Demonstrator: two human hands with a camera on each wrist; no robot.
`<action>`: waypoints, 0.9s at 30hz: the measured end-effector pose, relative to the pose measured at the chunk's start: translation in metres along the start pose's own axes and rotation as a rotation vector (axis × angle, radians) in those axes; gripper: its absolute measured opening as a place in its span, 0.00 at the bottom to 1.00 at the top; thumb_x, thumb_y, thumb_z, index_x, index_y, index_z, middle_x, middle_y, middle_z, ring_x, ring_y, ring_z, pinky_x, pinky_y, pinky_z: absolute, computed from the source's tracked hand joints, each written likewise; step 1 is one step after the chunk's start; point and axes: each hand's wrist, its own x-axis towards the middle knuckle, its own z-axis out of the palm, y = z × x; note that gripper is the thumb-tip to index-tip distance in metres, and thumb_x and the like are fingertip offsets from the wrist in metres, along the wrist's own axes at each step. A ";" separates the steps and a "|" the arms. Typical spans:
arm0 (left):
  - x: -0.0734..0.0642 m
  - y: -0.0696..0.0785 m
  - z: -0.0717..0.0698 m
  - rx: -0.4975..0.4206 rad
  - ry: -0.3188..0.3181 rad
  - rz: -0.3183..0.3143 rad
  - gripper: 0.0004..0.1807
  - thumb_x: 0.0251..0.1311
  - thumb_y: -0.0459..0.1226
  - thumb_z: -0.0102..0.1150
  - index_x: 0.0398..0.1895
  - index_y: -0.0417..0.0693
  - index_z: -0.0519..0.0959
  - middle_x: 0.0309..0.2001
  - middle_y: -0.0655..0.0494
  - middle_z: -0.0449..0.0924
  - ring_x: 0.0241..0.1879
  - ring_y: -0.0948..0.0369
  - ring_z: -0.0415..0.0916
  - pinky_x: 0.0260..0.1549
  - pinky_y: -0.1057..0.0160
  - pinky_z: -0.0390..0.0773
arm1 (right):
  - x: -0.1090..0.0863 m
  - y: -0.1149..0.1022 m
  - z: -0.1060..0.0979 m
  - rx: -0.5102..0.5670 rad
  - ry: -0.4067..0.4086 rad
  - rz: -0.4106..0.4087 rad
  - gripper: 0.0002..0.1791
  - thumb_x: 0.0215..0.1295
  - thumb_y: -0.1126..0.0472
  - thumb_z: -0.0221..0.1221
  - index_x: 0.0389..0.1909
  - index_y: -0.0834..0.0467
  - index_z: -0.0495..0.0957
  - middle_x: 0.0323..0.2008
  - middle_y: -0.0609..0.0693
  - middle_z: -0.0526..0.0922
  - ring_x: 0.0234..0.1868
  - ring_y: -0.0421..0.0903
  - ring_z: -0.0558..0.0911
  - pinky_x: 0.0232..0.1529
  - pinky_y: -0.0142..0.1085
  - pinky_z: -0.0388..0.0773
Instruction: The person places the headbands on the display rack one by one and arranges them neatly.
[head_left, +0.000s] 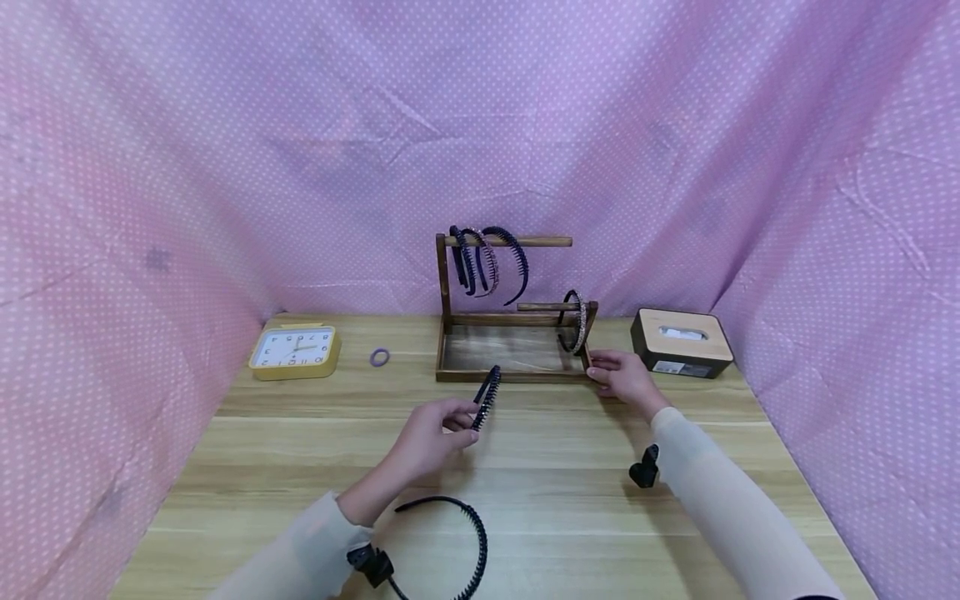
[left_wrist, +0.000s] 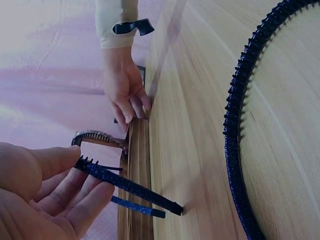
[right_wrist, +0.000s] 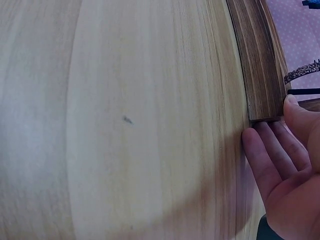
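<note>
My left hand (head_left: 429,435) pinches a dark toothed headband (head_left: 490,393) between thumb and fingers, in front of the wooden rack (head_left: 517,377). In the left wrist view that headband (left_wrist: 135,187) looks glittery blue-black, its ends pointing away from the palm. My right hand (head_left: 626,379) grips the right front corner of the rack's base; in the right wrist view the thumb lies at its upper edge and the fingers against its end. Several headbands (head_left: 491,258) hang on the upper bar, and one beaded headband (head_left: 581,325) on the lower bar. Another black headband (head_left: 482,542) lies near my left forearm.
A yellow alarm clock (head_left: 296,352) lies at the back left, with a small purple ring (head_left: 379,357) to its right. A tissue box (head_left: 682,342) with a wooden top stands right of the rack. Pink dotted curtain (head_left: 360,167) encloses the table's back and sides.
</note>
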 end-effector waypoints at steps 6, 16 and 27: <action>0.000 -0.002 -0.001 -0.012 0.020 0.009 0.13 0.62 0.31 0.69 0.49 0.40 0.85 0.37 0.56 0.87 0.40 0.61 0.81 0.32 0.67 0.82 | 0.000 -0.001 0.000 -0.002 -0.002 -0.003 0.30 0.76 0.64 0.59 0.74 0.67 0.65 0.70 0.70 0.71 0.63 0.58 0.80 0.49 0.45 0.87; 0.007 0.013 -0.005 0.010 0.123 0.083 0.08 0.62 0.35 0.71 0.44 0.52 0.86 0.37 0.63 0.87 0.41 0.63 0.84 0.45 0.57 0.84 | 0.001 -0.001 0.000 0.000 -0.002 -0.004 0.30 0.75 0.64 0.59 0.74 0.67 0.65 0.69 0.70 0.71 0.59 0.53 0.81 0.47 0.44 0.87; 0.045 0.027 0.000 0.115 0.197 0.186 0.12 0.62 0.35 0.71 0.49 0.45 0.86 0.42 0.55 0.89 0.43 0.59 0.86 0.47 0.57 0.86 | -0.001 0.000 -0.001 -0.009 -0.006 -0.007 0.30 0.76 0.63 0.59 0.74 0.66 0.65 0.70 0.69 0.71 0.63 0.59 0.79 0.50 0.45 0.86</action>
